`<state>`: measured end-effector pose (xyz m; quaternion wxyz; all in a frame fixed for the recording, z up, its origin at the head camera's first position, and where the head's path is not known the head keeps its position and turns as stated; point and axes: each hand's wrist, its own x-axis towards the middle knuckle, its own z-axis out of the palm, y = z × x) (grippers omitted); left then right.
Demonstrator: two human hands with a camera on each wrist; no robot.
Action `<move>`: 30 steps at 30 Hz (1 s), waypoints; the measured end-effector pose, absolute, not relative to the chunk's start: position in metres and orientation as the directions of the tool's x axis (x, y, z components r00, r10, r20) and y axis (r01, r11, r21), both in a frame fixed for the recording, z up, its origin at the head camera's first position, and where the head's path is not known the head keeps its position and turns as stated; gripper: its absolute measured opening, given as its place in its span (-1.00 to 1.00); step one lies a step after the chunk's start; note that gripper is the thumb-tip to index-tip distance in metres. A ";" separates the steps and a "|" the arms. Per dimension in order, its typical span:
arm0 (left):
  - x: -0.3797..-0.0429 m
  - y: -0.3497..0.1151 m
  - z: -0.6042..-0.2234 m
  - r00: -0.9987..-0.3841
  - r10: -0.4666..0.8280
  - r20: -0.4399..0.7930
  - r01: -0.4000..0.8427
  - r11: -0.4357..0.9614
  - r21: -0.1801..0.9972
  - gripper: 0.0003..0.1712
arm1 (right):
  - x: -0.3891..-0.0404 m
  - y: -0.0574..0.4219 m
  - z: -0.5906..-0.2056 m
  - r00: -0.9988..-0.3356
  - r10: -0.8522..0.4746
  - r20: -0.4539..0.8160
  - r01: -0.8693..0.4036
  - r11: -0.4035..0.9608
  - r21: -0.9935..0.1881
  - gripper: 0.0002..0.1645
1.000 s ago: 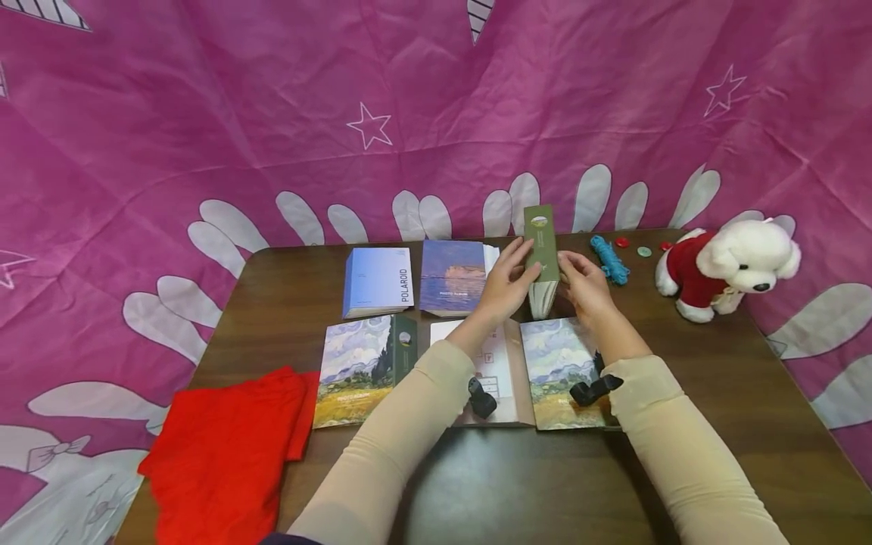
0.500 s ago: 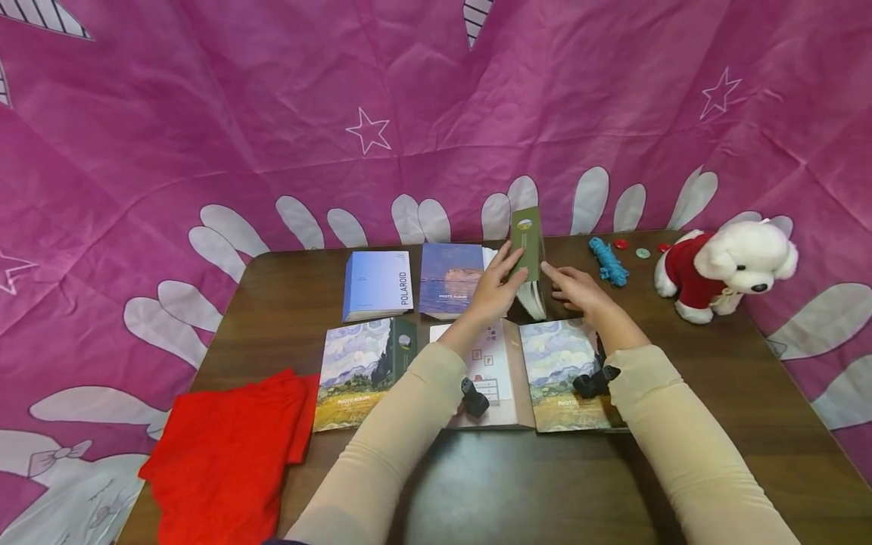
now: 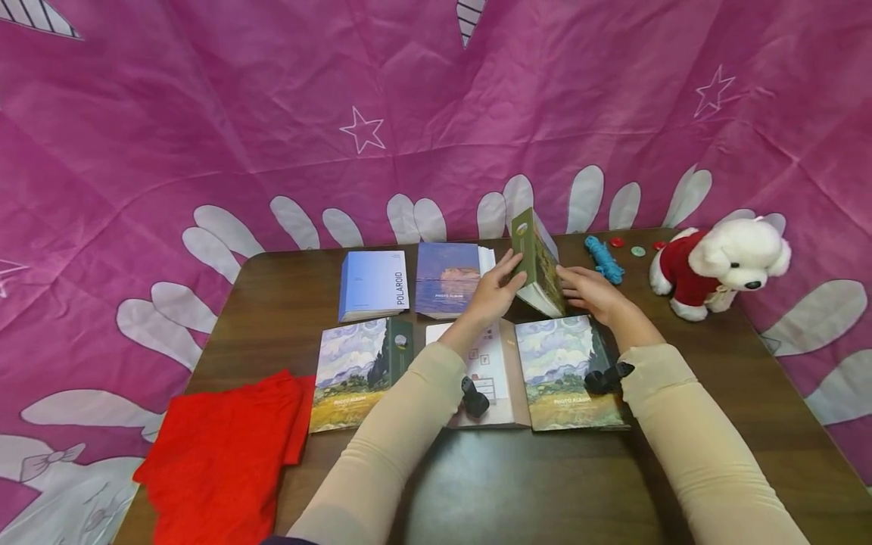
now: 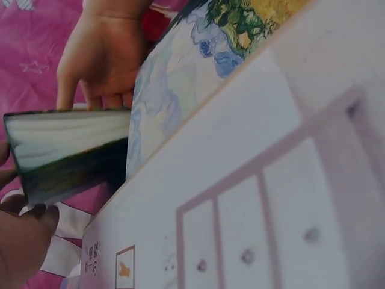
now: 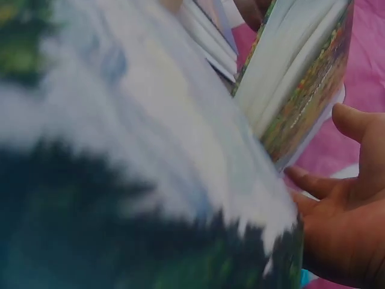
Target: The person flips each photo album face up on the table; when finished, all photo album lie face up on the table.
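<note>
A green-spined photo album [image 3: 537,261] is tilted up on edge at the back of the table, its painted cover turned to the right. My left hand [image 3: 496,294] holds it at the spine, fingers and thumb spread along that side. My right hand [image 3: 594,291] has its fingers extended, the tips at the cover's right side. From the left wrist, the album's white page edges [image 4: 66,135] show between both hands. Just in front lie a white album with a drawer drawing [image 3: 492,386] and a landscape-painted photo album [image 3: 562,378], partly covered by the right wrist camera.
Left of the hands lie a blue Polaroid album [image 3: 373,281], a seascape photo album [image 3: 446,278] and another landscape album [image 3: 350,371]. A red cloth [image 3: 218,454] covers the left front. Blue cord [image 3: 603,260], buttons [image 3: 637,251] and a plush dog [image 3: 722,265] are at right.
The held album has turned from showing its spine upright to leaning, so its painted cover now faces right. My right hand's fingers have straightened off its side, and the hand shifted slightly.
</note>
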<state>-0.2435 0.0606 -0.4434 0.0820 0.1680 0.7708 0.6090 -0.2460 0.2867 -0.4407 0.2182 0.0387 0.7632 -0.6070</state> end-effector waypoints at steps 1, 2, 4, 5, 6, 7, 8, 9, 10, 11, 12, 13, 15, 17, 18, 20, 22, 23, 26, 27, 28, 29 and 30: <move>-0.243 0.061 -0.444 -0.932 0.355 0.067 0.153 0.220 0.964 -0.41 | -0.246 0.289 -0.443 -0.904 -0.206 -0.375 0.322 0.249 -0.913 -0.01; -0.243 0.061 -0.443 -0.936 0.349 0.053 0.144 0.239 0.960 -0.41 | -0.245 0.291 -0.444 -0.906 -0.203 -0.372 0.323 0.236 -0.916 -0.01; -0.242 0.062 -0.443 -0.941 0.338 0.029 0.127 0.271 0.954 -0.41 | -0.244 0.295 -0.446 -0.909 -0.196 -0.367 0.328 0.204 -0.922 -0.02; -0.242 0.062 -0.444 -0.943 0.333 0.018 0.120 0.287 0.951 -0.41 | -0.243 0.297 -0.447 -0.911 -0.191 -0.365 0.330 0.191 -0.925 -0.02; -0.242 0.063 -0.445 -0.945 0.328 0.009 0.112 0.298 0.948 -0.41 | -0.243 0.298 -0.448 -0.913 -0.188 -0.362 0.331 0.179 -0.927 -0.03; -0.241 0.064 -0.445 -0.946 0.324 -0.002 0.104 0.309 0.945 -0.40 | -0.242 0.299 -0.449 -0.914 -0.184 -0.360 0.332 0.169 -0.928 -0.03; -0.241 0.065 -0.445 -0.946 0.323 -0.011 0.097 0.317 0.943 -0.40 | -0.241 0.300 -0.449 -0.916 -0.178 -0.358 0.330 0.169 -0.929 -0.04; -0.240 0.066 -0.446 -0.946 0.325 -0.018 0.093 0.323 0.942 -0.40 | -0.240 0.301 -0.449 -0.919 -0.175 -0.355 0.326 0.173 -0.929 -0.05; -0.240 0.066 -0.447 -0.944 0.329 -0.026 0.089 0.328 0.941 -0.39 | -0.240 0.302 -0.450 -0.921 -0.170 -0.351 0.321 0.179 -0.930 -0.06; -0.239 0.067 -0.447 -0.942 0.335 -0.033 0.085 0.329 0.940 -0.39 | -0.239 0.302 -0.450 -0.923 -0.165 -0.347 0.316 0.189 -0.930 -0.06; -0.239 0.068 -0.446 -0.939 0.341 -0.039 0.081 0.331 0.940 -0.38 | -0.238 0.303 -0.450 -0.925 -0.158 -0.345 0.312 0.198 -0.929 -0.07; -0.238 0.069 -0.446 -0.938 0.342 -0.049 0.073 0.334 0.940 -0.37 | -0.237 0.304 -0.450 -0.928 -0.154 -0.341 0.306 0.212 -0.928 -0.08; -0.238 0.070 -0.446 -0.937 0.343 -0.066 0.058 0.340 0.939 -0.33 | -0.236 0.305 -0.450 -0.932 -0.148 -0.330 0.291 0.238 -0.927 -0.09; -0.238 0.071 -0.445 -0.937 0.338 -0.093 0.036 0.356 0.934 -0.29 | -0.235 0.305 -0.451 -0.936 -0.148 -0.320 0.277 0.254 -0.927 -0.10; -0.238 0.071 -0.445 -0.936 0.334 -0.112 0.018 0.365 0.931 -0.26 | -0.235 0.306 -0.451 -0.937 -0.149 -0.316 0.271 0.261 -0.927 -0.10; -0.238 0.070 -0.446 -0.930 0.337 -0.147 -0.002 0.394 0.919 -0.21 | -0.234 0.306 -0.451 -0.940 -0.150 -0.307 0.260 0.269 -0.927 -0.11; -0.237 0.070 -0.446 -0.919 0.349 -0.185 -0.018 0.430 0.903 -0.17 | -0.234 0.306 -0.450 -0.942 -0.147 -0.301 0.253 0.278 -0.927 -0.11; -0.237 0.069 -0.447 -0.911 0.360 -0.202 -0.023 0.444 0.896 -0.16 | -0.233 0.307 -0.450 -0.943 -0.146 -0.300 0.250 0.285 -0.925 -0.11; -0.237 0.068 -0.446 -0.891 0.392 -0.231 -0.019 0.475 0.880 -0.13 | -0.233 0.307 -0.448 -0.944 -0.146 -0.297 0.240 0.314 -0.919 -0.08; -0.237 0.068 -0.446 -0.886 0.399 -0.238 -0.019 0.481 0.877 -0.12 | -0.233 0.308 -0.447 -0.943 -0.148 -0.297 0.238 0.325 -0.916 -0.06; -0.237 0.068 -0.445 -0.882 0.407 -0.240 -0.015 0.484 0.875 -0.12 | -0.233 0.308 -0.446 -0.943 -0.154 -0.296 0.232 0.333 -0.914 -0.05; -0.237 0.069 -0.445 -0.879 0.412 -0.241 -0.007 0.495 0.869 -0.12 | -0.233 0.309 -0.445 -0.942 -0.160 -0.295 0.228 0.338 -0.913 -0.04; -0.238 0.069 -0.445 -0.878 0.413 -0.243 -0.001 0.506 0.863 -0.12 | -0.233 0.309 -0.444 -0.942 -0.167 -0.292 0.223 0.340 -0.914 -0.04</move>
